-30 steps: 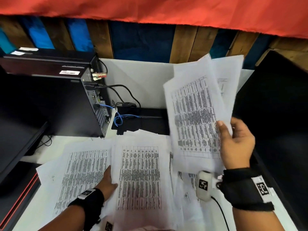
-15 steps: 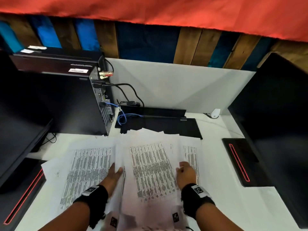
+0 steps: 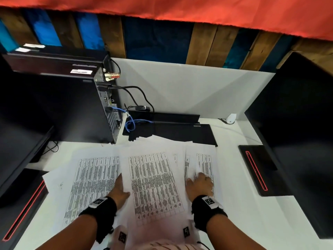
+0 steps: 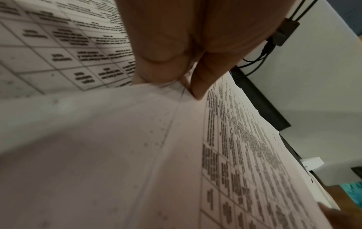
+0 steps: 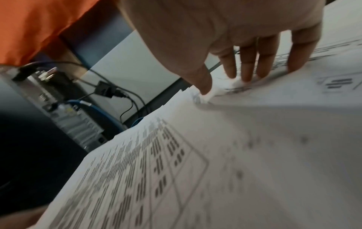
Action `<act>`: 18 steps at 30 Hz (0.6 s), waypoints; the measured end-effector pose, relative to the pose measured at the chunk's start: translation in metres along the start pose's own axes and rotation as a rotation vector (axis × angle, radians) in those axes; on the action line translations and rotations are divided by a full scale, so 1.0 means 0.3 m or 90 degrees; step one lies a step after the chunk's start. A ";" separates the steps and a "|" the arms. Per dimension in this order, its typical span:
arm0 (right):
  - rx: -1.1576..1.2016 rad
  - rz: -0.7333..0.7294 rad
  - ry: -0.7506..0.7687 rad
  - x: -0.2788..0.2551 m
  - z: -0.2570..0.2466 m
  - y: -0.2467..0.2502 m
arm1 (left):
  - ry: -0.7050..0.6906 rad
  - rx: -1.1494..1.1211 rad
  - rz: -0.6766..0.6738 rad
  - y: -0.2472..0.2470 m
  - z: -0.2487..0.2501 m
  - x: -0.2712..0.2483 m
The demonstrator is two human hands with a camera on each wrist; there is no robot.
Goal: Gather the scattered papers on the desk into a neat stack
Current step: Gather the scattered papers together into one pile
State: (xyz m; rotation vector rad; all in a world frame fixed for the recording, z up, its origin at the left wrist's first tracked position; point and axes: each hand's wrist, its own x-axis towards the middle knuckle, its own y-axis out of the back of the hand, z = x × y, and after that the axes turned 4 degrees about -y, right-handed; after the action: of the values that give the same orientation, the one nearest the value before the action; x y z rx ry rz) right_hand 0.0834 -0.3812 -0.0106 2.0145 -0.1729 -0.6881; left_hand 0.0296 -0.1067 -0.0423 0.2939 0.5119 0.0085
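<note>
Several printed sheets with tables lie overlapped on the white desk. There is a left sheet, a middle pile and right sheets. My left hand is at the middle pile's left edge. In the left wrist view its fingers tuck under the paper and the thumb lies on top, pinching it. My right hand rests on the right sheets beside the pile's right edge. Its straight fingers touch the paper and hold nothing.
A black computer tower with cables stands at the back left. A black flat unit lies behind the papers. A dark monitor and its base stand on the right, and another monitor on the left.
My right hand has laid the bundle it held up onto the middle pile, then slid right onto the right sheets. The left hand has stayed at the pile's left edge.
</note>
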 end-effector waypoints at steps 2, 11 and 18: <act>0.062 -0.069 0.011 0.043 0.016 0.001 | 0.033 -0.046 0.034 0.001 0.004 -0.002; 0.115 -0.166 0.120 0.033 0.047 0.018 | 0.075 -0.094 0.076 -0.008 0.006 -0.006; 0.261 -0.159 0.024 -0.005 0.016 0.027 | 0.063 0.056 -0.032 0.009 0.039 -0.044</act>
State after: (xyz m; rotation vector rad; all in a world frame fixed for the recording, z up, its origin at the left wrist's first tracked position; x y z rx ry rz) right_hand 0.0808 -0.3883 -0.0050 2.4680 -0.0404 -0.8205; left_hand 0.0239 -0.1085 -0.0257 0.3673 0.6189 -0.0490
